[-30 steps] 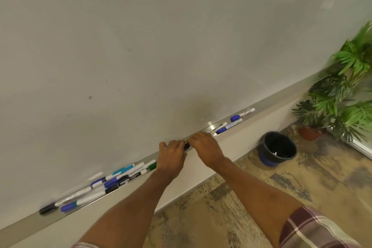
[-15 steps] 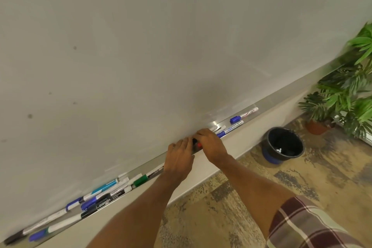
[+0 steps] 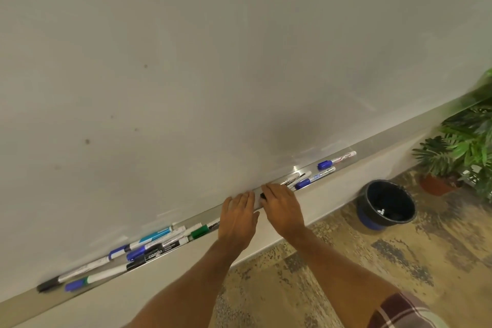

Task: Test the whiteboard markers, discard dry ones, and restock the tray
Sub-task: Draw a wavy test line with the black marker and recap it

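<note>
- Left hand (image 3: 238, 217): a second ago it was curled up against the right on one marker. Now its fingers lie straight and flat, palm down on the front lip of the tray (image 3: 378, 146), holding nothing.
- Right hand (image 3: 283, 208): it stays over that spot on the tray, fingers laid forward across a black-ended marker (image 3: 263, 196). Only the dark tip shows, between thumb and forefinger. I cannot tell if I am pinching it or just covering it.
- Half a second ago a bit of red showed between my hands; now only black shows there.
- My reading: this marker is being set back on the tray rather than binned, so it counts as kept. Most of its barrel is hidden under my fingers.
- Left pile of markers (image 3: 149, 245): blue, black, green and teal ones, capped and overlapping, at the left end of the tray, well apart from my hands.
- Right group of markers (image 3: 316, 173): a few lie just beyond my right fingertips, some with blue caps.
- Whiteboard (image 3: 213, 61): a few faint specks, no fresh test strokes that I can make out.
- Bin (image 3: 386, 205): on the floor to my right, below the tray, with something small and white inside.
- Judgement: much of the sorting is left to do.
</note>
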### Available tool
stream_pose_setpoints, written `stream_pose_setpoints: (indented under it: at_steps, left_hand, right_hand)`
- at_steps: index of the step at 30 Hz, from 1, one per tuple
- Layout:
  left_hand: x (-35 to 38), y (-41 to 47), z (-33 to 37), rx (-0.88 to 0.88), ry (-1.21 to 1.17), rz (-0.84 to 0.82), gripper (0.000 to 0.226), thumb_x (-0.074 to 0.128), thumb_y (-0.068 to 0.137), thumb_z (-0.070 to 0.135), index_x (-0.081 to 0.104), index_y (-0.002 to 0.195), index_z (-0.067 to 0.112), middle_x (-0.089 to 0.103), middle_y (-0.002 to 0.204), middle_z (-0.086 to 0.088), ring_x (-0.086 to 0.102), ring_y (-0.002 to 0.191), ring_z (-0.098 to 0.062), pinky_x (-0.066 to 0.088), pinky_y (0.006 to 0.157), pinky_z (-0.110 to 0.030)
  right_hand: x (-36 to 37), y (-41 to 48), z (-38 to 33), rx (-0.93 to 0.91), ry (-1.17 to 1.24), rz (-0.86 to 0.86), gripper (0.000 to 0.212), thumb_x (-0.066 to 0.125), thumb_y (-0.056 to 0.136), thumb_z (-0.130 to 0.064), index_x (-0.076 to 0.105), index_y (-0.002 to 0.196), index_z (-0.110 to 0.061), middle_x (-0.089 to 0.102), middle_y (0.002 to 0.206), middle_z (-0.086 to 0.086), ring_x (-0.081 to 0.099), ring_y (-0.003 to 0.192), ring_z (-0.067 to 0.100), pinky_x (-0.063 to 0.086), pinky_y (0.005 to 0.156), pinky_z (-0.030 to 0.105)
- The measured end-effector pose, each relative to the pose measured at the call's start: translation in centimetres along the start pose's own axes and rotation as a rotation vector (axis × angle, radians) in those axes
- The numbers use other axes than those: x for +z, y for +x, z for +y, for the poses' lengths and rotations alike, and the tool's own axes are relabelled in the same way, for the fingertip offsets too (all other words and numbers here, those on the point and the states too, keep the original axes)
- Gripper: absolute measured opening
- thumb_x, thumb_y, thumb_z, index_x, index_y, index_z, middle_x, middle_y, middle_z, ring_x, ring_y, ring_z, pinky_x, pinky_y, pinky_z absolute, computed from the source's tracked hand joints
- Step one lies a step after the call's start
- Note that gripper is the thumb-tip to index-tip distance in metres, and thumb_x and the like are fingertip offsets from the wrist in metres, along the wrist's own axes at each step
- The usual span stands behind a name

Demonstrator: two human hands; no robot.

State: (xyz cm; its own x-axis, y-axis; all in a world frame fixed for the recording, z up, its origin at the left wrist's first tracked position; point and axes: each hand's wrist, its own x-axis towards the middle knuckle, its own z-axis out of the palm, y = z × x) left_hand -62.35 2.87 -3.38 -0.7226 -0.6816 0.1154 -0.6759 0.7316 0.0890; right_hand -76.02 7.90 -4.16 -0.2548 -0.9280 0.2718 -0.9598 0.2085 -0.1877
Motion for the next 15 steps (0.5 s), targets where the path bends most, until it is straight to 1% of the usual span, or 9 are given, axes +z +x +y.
stream_pose_setpoints:
  at_steps: [2,4,7,9,10,11,12,13,15]
  left_hand:
    - [-0.1,-1.2,-0.9,-0.036,0.002,0.032,0.053,0.084,0.069,0.038,0.069,0.113,0.012,0.071,0.110,-0.005,0.068,0.099,-0.023,0.053,0.087,-0.042]
    - [-0.4,-2.6,-1.9,-0.055,0.002,0.056,0.053,0.084,0.068,0.041,0.069,0.111,0.014,0.071,0.108,-0.003,0.067,0.097,-0.022,0.052,0.088,-0.041]
    - [-0.3,-4.8,-3.8,-0.109,-0.002,0.056,0.058,0.082,0.069,0.043,0.067,0.117,0.016,0.069,0.112,-0.003,0.066,0.101,-0.023,0.049,0.095,-0.043]
    - [0.2,-6.3,-5.2,-0.158,-0.010,0.041,0.058,0.074,0.076,0.047,0.064,0.123,0.016,0.067,0.120,-0.004,0.064,0.109,-0.025,0.043,0.102,-0.047]
    - [0.4,-7.1,-5.9,-0.178,-0.011,0.026,0.056,0.066,0.081,0.049,0.062,0.126,0.016,0.066,0.123,-0.005,0.062,0.113,-0.027,0.039,0.104,-0.049]
    - [0.8,-7.8,-6.6,-0.199,-0.014,-0.005,0.056,0.054,0.087,0.053,0.059,0.129,0.016,0.063,0.128,-0.006,0.060,0.117,-0.028,0.035,0.108,-0.051]
    - [1.0,-8.5,-7.3,-0.223,-0.018,-0.052,0.059,0.040,0.091,0.056,0.053,0.134,0.017,0.060,0.133,-0.006,0.057,0.123,-0.030,0.030,0.112,-0.054]
    - [1.4,-9.1,-8.0,-0.246,-0.019,-0.092,0.063,0.028,0.093,0.059,0.047,0.138,0.018,0.056,0.138,-0.007,0.051,0.129,-0.031,0.023,0.114,-0.055]
    - [2.1,-10.2,-9.4,-0.278,-0.015,-0.133,0.069,0.017,0.094,0.063,0.035,0.145,0.020,0.044,0.148,-0.007,0.031,0.141,-0.032,0.009,0.113,-0.058]
  right_hand:
    - [0.7,-0.8,-1.8,-0.045,0.021,-0.008,0.045,0.075,0.077,-0.030,0.063,0.114,-0.007,0.067,0.110,0.010,0.064,0.101,0.025,0.051,0.090,0.036]
    - [1.3,-1.4,-3.9,-0.118,0.063,-0.014,0.046,0.071,0.081,-0.029,0.060,0.119,-0.007,0.066,0.114,0.011,0.064,0.105,0.025,0.050,0.093,0.037]
    - [1.8,-2.0,-6.6,-0.197,0.090,-0.085,0.059,0.082,0.068,-0.029,0.062,0.120,-0.010,0.065,0.119,0.008,0.063,0.109,0.023,0.045,0.097,0.037]
    - [1.8,-2.1,-8.3,-0.214,0.072,-0.141,0.058,0.081,0.071,-0.033,0.062,0.122,-0.013,0.063,0.123,0.005,0.061,0.113,0.021,0.043,0.098,0.037]
    - [1.9,-2.3,-9.2,-0.215,0.058,-0.149,0.051,0.071,0.080,-0.038,0.060,0.124,-0.014,0.062,0.125,0.005,0.060,0.114,0.021,0.041,0.099,0.037]
    - [2.2,-2.6,-10.0,-0.206,0.040,-0.182,0.045,0.054,0.092,-0.043,0.058,0.127,-0.016,0.061,0.127,0.004,0.059,0.116,0.021,0.039,0.100,0.038]
    - [2.2,-2.7,-10.8,-0.177,0.036,-0.244,0.048,0.031,0.099,-0.046,0.055,0.130,-0.017,0.059,0.130,0.003,0.057,0.119,0.021,0.038,0.101,0.039]
    - [2.5,-2.9,-11.6,-0.145,0.034,-0.309,0.057,0.014,0.100,-0.048,0.051,0.132,-0.019,0.058,0.132,0.002,0.055,0.121,0.021,0.038,0.101,0.041]
    - [3.5,-3.3,-12.8,-0.112,-0.001,-0.339,0.063,0.002,0.098,-0.050,0.044,0.136,-0.022,0.055,0.135,0.002,0.052,0.125,0.025,0.036,0.104,0.047]
